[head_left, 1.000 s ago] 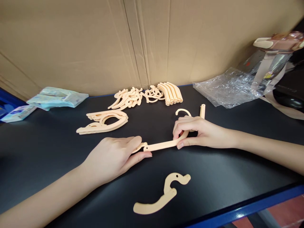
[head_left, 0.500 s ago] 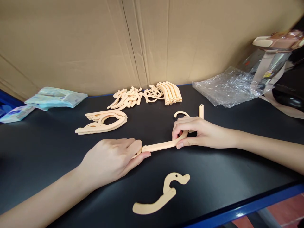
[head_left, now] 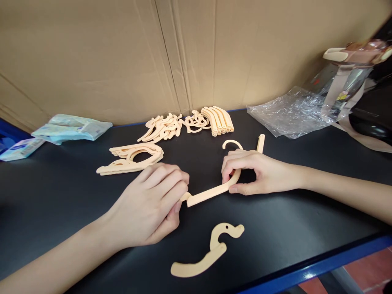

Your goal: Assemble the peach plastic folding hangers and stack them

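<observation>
My right hand (head_left: 254, 173) is closed round the curved middle of a beige plastic folding hanger (head_left: 210, 193). The hanger's hook (head_left: 232, 143) curls out behind my fingers, and one arm runs left. At that arm's left end my left hand (head_left: 153, 204) pinches a small end piece (head_left: 184, 197), mostly hidden by the fingers. Nearer to me, a partly joined hanger piece (head_left: 199, 263) lies flat on the table, made of a curved part with a hole and a curved arm. Left of centre lies a stack of folded hangers (head_left: 143, 161), behind my left hand.
At the back of the black table (head_left: 306, 196) lie a heap of loose hanger parts (head_left: 167, 126), several hooks (head_left: 196, 121) and a row of arms (head_left: 218, 120). A clear plastic bag (head_left: 281, 112) and a bottle (head_left: 352, 77) stand right; tissue packs (head_left: 72, 127) lie left. Cardboard (head_left: 107, 61) rises behind.
My left hand has turned and its fingers have curled further over the end piece. The hanger's left arm has tilted and its end dropped slightly. My right hand keeps its hold.
</observation>
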A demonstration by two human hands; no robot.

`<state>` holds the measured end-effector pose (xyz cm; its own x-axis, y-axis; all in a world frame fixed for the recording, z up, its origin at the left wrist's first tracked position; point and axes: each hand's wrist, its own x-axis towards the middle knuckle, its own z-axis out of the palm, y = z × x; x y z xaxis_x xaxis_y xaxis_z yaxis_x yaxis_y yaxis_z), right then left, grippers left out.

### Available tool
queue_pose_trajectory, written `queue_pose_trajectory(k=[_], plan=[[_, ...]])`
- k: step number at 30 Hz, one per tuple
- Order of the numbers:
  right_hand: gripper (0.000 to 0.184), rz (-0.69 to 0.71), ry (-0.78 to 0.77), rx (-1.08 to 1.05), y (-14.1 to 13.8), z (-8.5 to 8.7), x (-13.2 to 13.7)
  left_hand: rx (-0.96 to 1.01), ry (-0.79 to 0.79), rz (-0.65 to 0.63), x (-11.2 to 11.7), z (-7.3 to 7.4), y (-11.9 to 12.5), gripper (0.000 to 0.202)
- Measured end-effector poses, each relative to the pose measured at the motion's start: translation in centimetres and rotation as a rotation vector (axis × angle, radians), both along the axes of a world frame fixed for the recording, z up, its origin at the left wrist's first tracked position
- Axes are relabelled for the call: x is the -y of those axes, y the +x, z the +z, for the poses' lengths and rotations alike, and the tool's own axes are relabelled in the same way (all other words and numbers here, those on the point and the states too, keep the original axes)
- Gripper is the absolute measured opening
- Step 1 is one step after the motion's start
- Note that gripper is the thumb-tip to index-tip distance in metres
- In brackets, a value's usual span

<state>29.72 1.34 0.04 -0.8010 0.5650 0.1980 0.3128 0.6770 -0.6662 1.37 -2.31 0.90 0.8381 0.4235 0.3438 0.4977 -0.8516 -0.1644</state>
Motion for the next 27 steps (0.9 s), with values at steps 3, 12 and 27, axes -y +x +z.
queue_pose_trajectory(k=[3, 12, 27], plan=[[0.005, 0.009, 0.033, 0.015, 0.1, -0.1, 0.0, 0.038, -0.036, -0.017, -0.3, -0.3, -0.1, 0.02], [0.016, -0.075, 0.068, -0.029, 0.0, -0.7, -0.4, 0.109, -0.287, 0.031, -0.8, -1.1, -0.4, 0.025], [0.041, -0.143, 0.109, 0.024, -0.1, -0.6, -0.3, 0.144, -0.375, 0.035, -0.6, -1.0, -0.3, 0.03]])
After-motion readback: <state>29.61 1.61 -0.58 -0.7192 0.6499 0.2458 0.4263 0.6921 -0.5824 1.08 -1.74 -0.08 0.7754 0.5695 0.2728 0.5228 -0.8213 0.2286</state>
